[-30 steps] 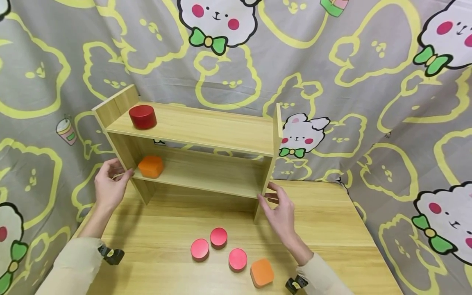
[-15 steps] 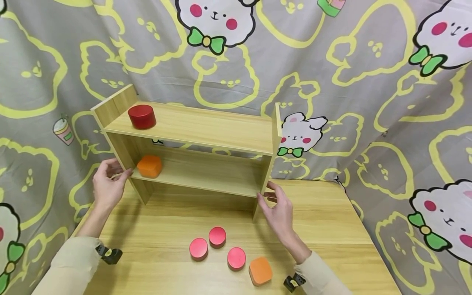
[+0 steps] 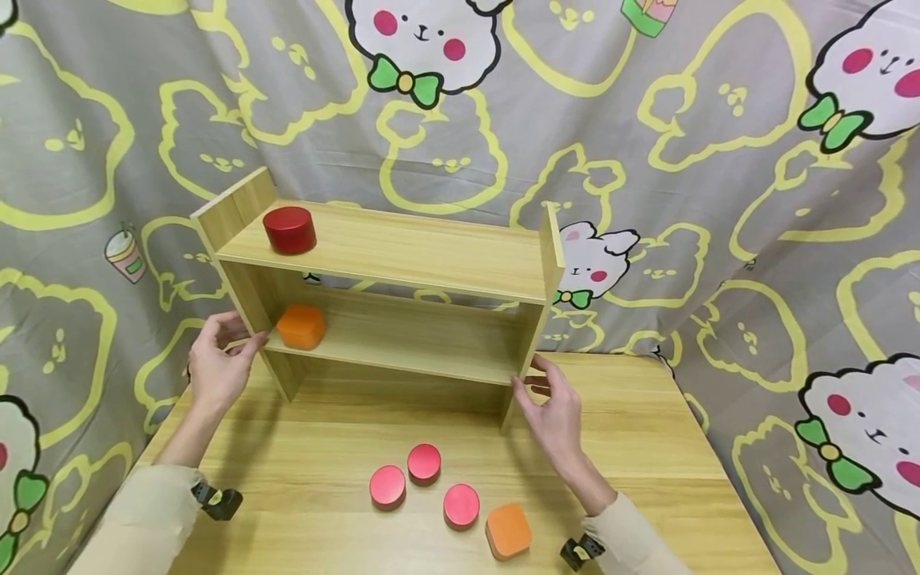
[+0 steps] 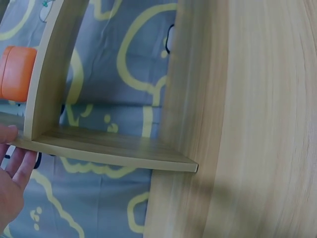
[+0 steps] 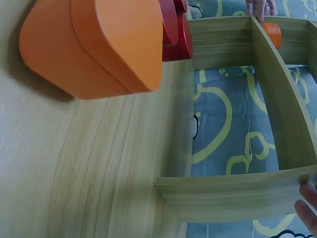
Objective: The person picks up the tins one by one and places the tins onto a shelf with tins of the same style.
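A small two-tier wooden shelf (image 3: 402, 251) stands on the table, held from both sides. My left hand (image 3: 218, 363) grips its left side panel at the lower board, thumb on the front edge and fingers against the outer face. Likewise, my right hand (image 3: 552, 407) pinches the right panel at that height; only some of its fingers (image 5: 308, 203) show in the right wrist view. On the top board, toward the left, sits a dark red round box (image 3: 290, 231). Below it, an orange rounded-square box (image 3: 301, 327) rests at the left end of the lower board.
In front of the shelf, three pinkish-red round boxes (image 3: 388, 487) and another orange box (image 3: 509, 530) lie on the wooden table (image 3: 632, 447). A patterned grey curtain (image 3: 460, 128) hangs close behind and along both sides.
Over the last half second the shelf has shifted slightly to the right with both hands and the two boxes on it. The boxes on the table stay where they were.
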`<state>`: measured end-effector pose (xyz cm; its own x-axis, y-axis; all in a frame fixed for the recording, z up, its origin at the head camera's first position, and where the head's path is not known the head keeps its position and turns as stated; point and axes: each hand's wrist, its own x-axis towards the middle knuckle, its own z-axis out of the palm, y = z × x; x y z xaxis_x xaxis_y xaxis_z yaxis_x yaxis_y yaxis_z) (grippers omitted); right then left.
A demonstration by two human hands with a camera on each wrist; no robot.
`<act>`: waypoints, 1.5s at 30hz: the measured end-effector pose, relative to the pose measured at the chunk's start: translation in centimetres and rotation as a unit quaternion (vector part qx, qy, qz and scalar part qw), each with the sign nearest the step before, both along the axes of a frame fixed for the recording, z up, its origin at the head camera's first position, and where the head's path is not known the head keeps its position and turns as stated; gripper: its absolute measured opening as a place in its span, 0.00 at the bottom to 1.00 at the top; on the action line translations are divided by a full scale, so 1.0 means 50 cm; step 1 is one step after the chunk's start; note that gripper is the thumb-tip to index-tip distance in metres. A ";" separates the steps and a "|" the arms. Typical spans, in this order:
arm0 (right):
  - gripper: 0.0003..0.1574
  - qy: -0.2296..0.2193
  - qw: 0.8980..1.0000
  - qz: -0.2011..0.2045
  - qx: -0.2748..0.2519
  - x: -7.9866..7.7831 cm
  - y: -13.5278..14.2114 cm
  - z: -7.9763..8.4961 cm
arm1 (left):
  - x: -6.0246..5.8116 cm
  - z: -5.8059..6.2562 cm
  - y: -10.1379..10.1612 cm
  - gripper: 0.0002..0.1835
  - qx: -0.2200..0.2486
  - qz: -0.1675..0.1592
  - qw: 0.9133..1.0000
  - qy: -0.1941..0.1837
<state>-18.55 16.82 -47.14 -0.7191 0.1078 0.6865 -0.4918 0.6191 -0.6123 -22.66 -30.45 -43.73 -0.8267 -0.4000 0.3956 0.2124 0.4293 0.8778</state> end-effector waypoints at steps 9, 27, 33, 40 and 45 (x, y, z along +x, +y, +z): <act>0.25 0.001 1.000 -0.013 0.003 -0.001 0.013 0.000 | 0.006 -0.004 0.013 0.23 0.000 -0.004 1.000 0.007; 0.23 -0.005 1.000 -0.025 -0.013 -0.007 0.048 0.002 | 0.023 0.000 0.047 0.24 0.017 -0.040 0.999 0.017; 0.22 -0.016 0.999 -0.040 -0.014 -0.010 0.057 0.003 | 0.023 -0.004 0.055 0.25 0.008 -0.052 0.998 0.031; 0.21 -0.018 0.999 -0.047 -0.020 -0.017 0.071 0.004 | 0.025 -0.002 0.065 0.24 0.013 -0.058 0.998 0.021; 0.21 -0.022 0.998 -0.047 -0.025 -0.018 0.081 0.007 | 0.026 -0.002 0.073 0.24 0.008 -0.061 0.998 0.019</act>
